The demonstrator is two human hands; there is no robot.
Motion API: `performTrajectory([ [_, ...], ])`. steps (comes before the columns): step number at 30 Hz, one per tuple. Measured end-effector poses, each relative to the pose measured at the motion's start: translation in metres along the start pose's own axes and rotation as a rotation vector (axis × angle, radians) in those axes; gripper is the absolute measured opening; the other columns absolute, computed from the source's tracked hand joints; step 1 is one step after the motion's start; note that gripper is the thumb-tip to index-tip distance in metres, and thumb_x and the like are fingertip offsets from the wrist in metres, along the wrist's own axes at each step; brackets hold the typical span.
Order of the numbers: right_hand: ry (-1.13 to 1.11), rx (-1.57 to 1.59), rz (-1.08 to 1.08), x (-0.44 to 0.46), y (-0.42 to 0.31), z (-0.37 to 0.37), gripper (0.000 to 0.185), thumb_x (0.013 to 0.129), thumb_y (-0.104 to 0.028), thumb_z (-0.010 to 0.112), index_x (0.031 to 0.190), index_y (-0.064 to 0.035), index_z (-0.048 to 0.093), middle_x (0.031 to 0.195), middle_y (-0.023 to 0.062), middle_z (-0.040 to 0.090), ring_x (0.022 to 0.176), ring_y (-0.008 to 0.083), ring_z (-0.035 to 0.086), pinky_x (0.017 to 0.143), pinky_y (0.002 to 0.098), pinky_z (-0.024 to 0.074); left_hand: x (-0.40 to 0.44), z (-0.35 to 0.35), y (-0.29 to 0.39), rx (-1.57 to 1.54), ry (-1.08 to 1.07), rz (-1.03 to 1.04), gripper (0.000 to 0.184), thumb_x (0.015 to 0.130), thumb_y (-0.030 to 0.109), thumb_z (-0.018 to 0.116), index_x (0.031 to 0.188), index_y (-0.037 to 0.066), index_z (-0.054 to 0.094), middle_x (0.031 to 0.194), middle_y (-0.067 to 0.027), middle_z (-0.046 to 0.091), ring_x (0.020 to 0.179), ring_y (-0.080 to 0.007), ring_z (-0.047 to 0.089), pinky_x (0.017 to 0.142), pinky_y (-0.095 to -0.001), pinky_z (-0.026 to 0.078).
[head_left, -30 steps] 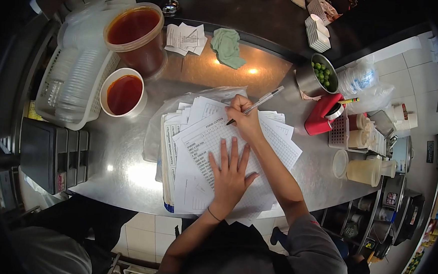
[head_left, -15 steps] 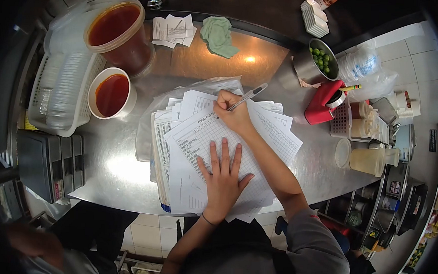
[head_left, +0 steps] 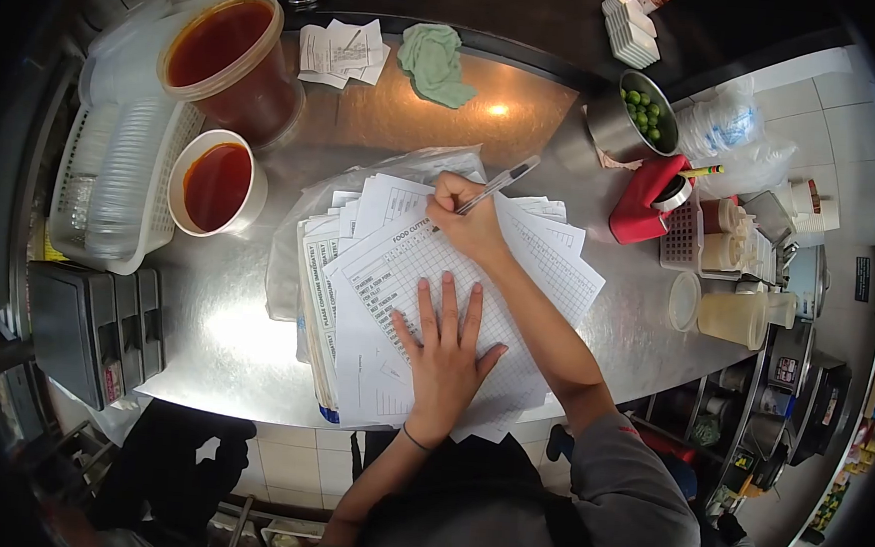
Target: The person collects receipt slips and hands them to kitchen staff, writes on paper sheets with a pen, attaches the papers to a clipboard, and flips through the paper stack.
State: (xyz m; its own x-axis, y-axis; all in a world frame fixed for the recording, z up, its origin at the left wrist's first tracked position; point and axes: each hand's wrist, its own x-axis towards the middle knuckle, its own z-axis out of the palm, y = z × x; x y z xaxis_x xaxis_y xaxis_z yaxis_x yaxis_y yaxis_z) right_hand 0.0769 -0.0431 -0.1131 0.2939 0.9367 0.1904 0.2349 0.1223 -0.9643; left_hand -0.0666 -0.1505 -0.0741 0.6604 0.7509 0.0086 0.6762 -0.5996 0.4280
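A pen (head_left: 512, 172) is gripped in my right hand (head_left: 469, 218), which rests near the top of a printed form (head_left: 517, 288) with a grid and a heading that begins "FOOD". The pen's tip is hidden behind my fingers. My left hand (head_left: 445, 359) lies flat on the same form with its fingers spread, just right of a printed list. More paper sheets (head_left: 390, 192) lie beneath the form, in a thick pile. Under the pile's upper left side, a clear plastic sheet (head_left: 293, 255) spreads over the steel counter (head_left: 222, 361).
At left stand a tall tub of red sauce (head_left: 258, 102), a smaller sauce tub (head_left: 253, 207) and a basket of plastic lids (head_left: 151, 206). A green cloth (head_left: 433, 65) and paper slips (head_left: 341, 52) lie behind. At right are a pot of limes (head_left: 611, 134) and a red holder (head_left: 642, 211).
Both hands stay in nearly the same place on the form. At the lower left, another person's blurred arm has moved out of sight, and dark-clothed legs now show there.
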Motion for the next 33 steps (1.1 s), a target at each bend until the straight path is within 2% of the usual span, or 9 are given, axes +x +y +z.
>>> performTrajectory([
  [8,0.054,-0.029,0.005,0.003,-0.005,-0.008,0.031,0.064,0.009,0.056,0.059,-0.0043,0.029,0.052,0.0000,0.033,0.051,0.0070,0.030,0.046,0.0245,0.0275,0.000,0.000,0.000,-0.020,-0.008,-0.003,0.074,0.078,0.056,0.053,0.137,0.013,0.037,0.143,-0.0186,0.025,0.133,-0.0413,0.018,0.099,-0.0655,0.010],
  [11,0.022,-0.125,-0.024,0.001,-0.004,-0.009,0.033,0.072,0.009,0.055,0.060,-0.0070,0.029,0.057,-0.0042,0.030,0.055,0.0034,0.028,0.049,0.0212,0.0269,0.000,0.000,0.000,-0.018,-0.002,-0.002,0.074,0.078,0.055,0.053,0.136,0.013,0.037,0.143,-0.0185,0.025,0.133,-0.0412,0.017,0.099,-0.0653,0.010],
  [14,0.044,-0.154,-0.063,0.002,0.000,-0.006,0.031,0.063,0.008,0.057,0.058,-0.0041,0.029,0.051,0.0022,0.033,0.050,0.0086,0.030,0.045,0.0260,0.0282,0.000,-0.001,0.000,-0.017,-0.006,-0.002,0.074,0.078,0.055,0.054,0.136,0.013,0.037,0.143,-0.0185,0.025,0.133,-0.0412,0.018,0.099,-0.0653,0.010],
  [20,0.011,-0.035,0.018,0.004,0.002,-0.009,0.031,0.064,0.008,0.057,0.058,-0.0048,0.029,0.051,0.0005,0.034,0.050,0.0080,0.032,0.045,0.0257,0.0286,0.001,-0.002,0.001,-0.008,-0.011,-0.003,0.074,0.078,0.056,0.053,0.137,0.013,0.037,0.143,-0.0187,0.026,0.132,-0.0415,0.018,0.099,-0.0651,0.010],
  [23,0.019,0.032,0.049,0.004,-0.001,-0.014,0.033,0.071,0.011,0.053,0.060,-0.0072,0.028,0.059,-0.0045,0.029,0.056,0.0031,0.028,0.049,0.0208,0.0267,0.001,-0.002,0.001,0.007,-0.009,0.000,0.074,0.078,0.056,0.052,0.137,0.013,0.036,0.143,-0.0187,0.026,0.132,-0.0417,0.019,0.099,-0.0652,0.010],
  [26,0.004,-0.061,0.018,0.004,-0.007,-0.014,0.033,0.071,0.011,0.053,0.060,-0.0072,0.028,0.059,-0.0046,0.030,0.056,0.0035,0.028,0.049,0.0212,0.0270,0.001,-0.002,0.001,0.003,-0.004,0.004,0.074,0.079,0.056,0.052,0.137,0.013,0.036,0.142,-0.0188,0.026,0.132,-0.0418,0.019,0.099,-0.0655,0.010],
  [29,-0.006,-0.053,0.034,0.004,-0.002,-0.014,0.032,0.071,0.010,0.053,0.060,-0.0069,0.028,0.058,-0.0042,0.031,0.056,0.0040,0.029,0.050,0.0216,0.0276,0.001,-0.002,0.001,0.002,-0.015,0.000,0.074,0.079,0.056,0.052,0.137,0.013,0.036,0.142,-0.0189,0.026,0.132,-0.0419,0.018,0.099,-0.0657,0.010],
  [33,0.038,-0.151,-0.057,0.006,0.003,-0.011,0.031,0.064,0.008,0.057,0.058,-0.0040,0.029,0.051,0.0018,0.030,0.049,0.0089,0.029,0.045,0.0266,0.0271,0.001,-0.003,0.001,-0.003,-0.017,0.000,0.074,0.079,0.056,0.052,0.137,0.013,0.036,0.143,-0.0187,0.026,0.132,-0.0420,0.018,0.099,-0.0658,0.010],
])
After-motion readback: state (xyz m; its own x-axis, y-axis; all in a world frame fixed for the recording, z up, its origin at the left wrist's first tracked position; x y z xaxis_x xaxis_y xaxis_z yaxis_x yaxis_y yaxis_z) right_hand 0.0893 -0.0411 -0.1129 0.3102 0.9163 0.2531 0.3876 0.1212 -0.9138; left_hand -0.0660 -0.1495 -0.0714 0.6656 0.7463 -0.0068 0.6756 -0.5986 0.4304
